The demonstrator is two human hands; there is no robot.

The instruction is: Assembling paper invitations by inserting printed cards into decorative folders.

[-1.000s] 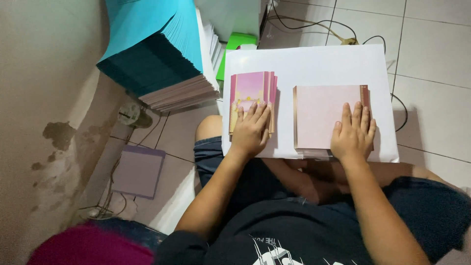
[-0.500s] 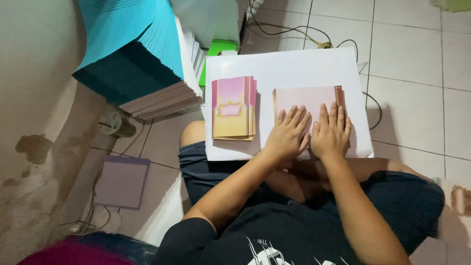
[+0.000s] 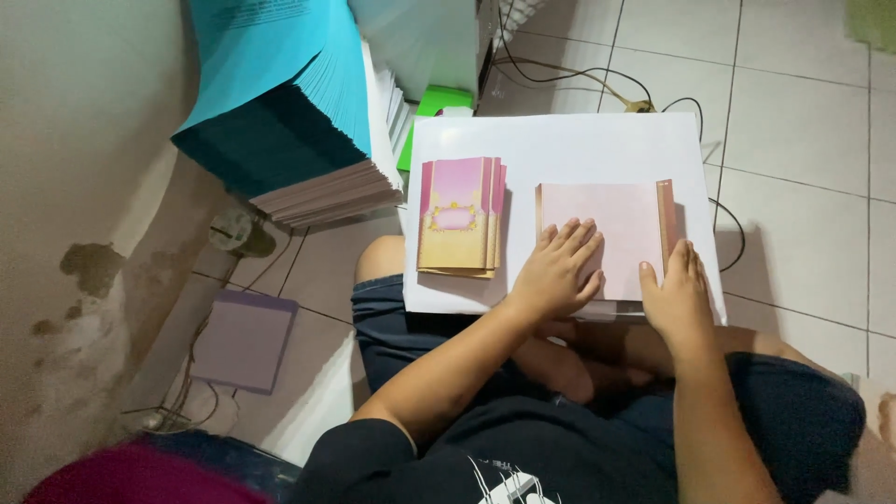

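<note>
The left hand (image 3: 553, 273) lies flat, palm down, fingers spread slightly and straight, pressing on the near left part of the pink card (image 3: 602, 238). It grips nothing. The right hand (image 3: 679, 301) is also open and flat, fingers together, resting at the card's near right corner, with the fingertips close to the darker strip along the card's right edge. The two hands are near each other but apart, with bare pink card between them.

The card lies on a white board (image 3: 560, 140) set across the person's lap. Its far edge sits about mid-board; its near edge reaches the board's near edge, under the hands. Just left of the card, not touching it, is a small stack of pink and yellow cards (image 3: 459, 217), fanned a little at the right side. The far half of the board is bare white.

Left of the board, a tall stack of teal sheets (image 3: 280, 103) leans over the floor, close to the board's far left corner. Cables (image 3: 597, 79) run on the tiled floor beyond the board.
</note>
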